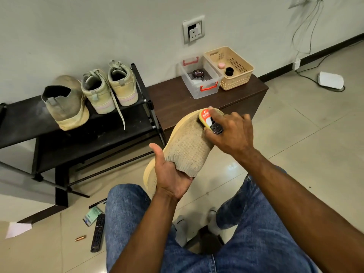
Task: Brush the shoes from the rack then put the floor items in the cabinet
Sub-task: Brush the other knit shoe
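My left hand (169, 174) grips the heel opening of a beige knit shoe (187, 142), held up over my knees with its toe pointing away. My right hand (228, 133) holds a yellow and orange shoe brush (206, 120) with black bristles pressed on the shoe's toe end. Three more shoes stand on top of the black rack (94, 134): a matching beige knit shoe (65, 103) and two pale laced sneakers (110, 89). On the floor by my left knee lie a black remote (97, 232), a pen (97, 203), a green packet (91, 215) and a small copper-coloured piece (80, 238).
A low dark brown cabinet (173, 99) stands right of the rack against the wall. On it sit a clear box (201, 79) with red latches holding a polish tin, and a beige basket (230, 67) with two small jars. Cables and a white device (331, 80) lie at far right.
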